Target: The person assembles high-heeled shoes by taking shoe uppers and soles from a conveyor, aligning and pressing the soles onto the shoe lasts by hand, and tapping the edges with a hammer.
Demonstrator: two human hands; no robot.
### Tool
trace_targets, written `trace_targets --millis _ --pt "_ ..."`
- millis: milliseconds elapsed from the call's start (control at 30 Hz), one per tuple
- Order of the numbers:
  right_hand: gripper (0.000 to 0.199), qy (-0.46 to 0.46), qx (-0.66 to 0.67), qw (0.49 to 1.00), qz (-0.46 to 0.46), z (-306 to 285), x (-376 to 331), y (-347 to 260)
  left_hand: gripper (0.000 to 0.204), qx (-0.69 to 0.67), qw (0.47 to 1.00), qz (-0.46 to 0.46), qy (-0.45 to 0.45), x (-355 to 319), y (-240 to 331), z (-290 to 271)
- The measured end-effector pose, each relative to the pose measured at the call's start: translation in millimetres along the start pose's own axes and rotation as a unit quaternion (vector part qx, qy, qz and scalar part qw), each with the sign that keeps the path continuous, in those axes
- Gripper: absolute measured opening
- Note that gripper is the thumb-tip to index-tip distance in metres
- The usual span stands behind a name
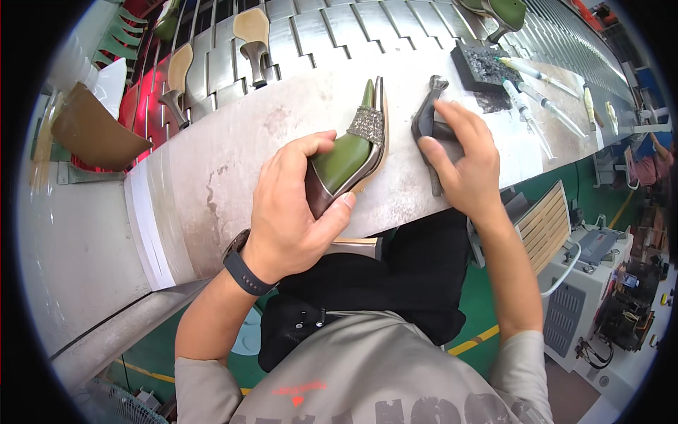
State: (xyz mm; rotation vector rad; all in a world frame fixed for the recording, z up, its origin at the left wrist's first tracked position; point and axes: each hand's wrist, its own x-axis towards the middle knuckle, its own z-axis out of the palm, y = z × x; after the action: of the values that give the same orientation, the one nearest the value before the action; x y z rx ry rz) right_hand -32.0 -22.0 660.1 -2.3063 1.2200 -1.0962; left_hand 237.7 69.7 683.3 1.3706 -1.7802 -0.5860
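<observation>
My left hand is closed around a green high-heeled shoe with a dark brown edge and a glittery strap band. The shoe's toe points away from me, and its heel sticks out below my hand, over the near table edge. To the right, my right hand is closed on a dark metal hand tool with a rounded knob at its far end. The tool is on the pale worktable; my fingers and palm hide part of it, so its exact kind is unclear.
Beyond the table runs a metal slat conveyor carrying shoes, among them a tan-soled one and a green one. At the right lie a black block and several syringes. Brown cardboard stands at the left.
</observation>
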Motion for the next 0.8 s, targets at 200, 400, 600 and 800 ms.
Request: trace_targets --millis 200,400,600,800 --pt "0.058 -0.060 -0.147 0.983 -0.094 -11 -2 5 0.092 0.110 0.988 -0.013 -0.107 41 28 3" --pt "0.040 -0.059 -0.066 0.996 0.010 -17 3 -13 0.104 0.093 0.974 0.009 -0.204 41 23 -8" --pt "0.027 -0.023 0.326 0.943 0.057 -45 35 -17 0.106 0.082 0.977 0.024 -0.194 45 23 -2" --pt "0.028 -0.166 0.321 0.919 0.159 -40 68 -23 0.108 0.071 0.979 0.058 -0.182 45 15 -2"
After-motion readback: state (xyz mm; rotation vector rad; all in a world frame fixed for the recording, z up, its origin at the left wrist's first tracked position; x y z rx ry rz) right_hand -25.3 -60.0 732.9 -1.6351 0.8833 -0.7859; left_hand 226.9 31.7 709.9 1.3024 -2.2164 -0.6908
